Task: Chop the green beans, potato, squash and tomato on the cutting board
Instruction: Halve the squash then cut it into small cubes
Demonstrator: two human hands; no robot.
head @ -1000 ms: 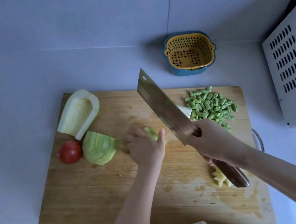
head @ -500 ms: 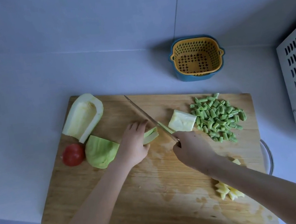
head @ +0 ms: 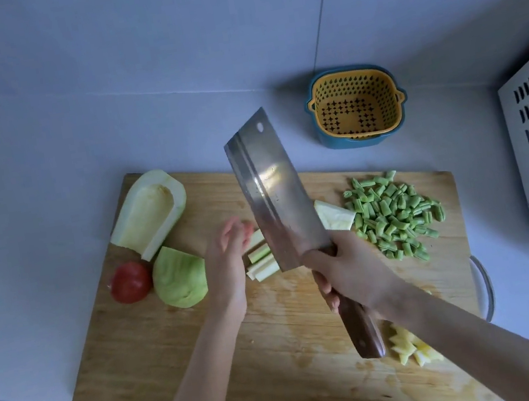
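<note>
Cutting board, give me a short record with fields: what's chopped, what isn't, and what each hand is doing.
chopped: green beans, potato pieces, squash strips
not yet chopped: tomato, squash half, peeled squash chunk
left hand: fingers straight, at the squash strips
right hand: holds cleaver, blade lifted over the cutting board

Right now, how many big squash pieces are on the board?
3: a hollowed half at the far left corner, a green chunk beside the tomato, a pale wedge between cleaver and beans. The cleaver may hide more.

Glossy metal cleaver (head: 272, 192) above matt wooden board (head: 182, 345)
</note>
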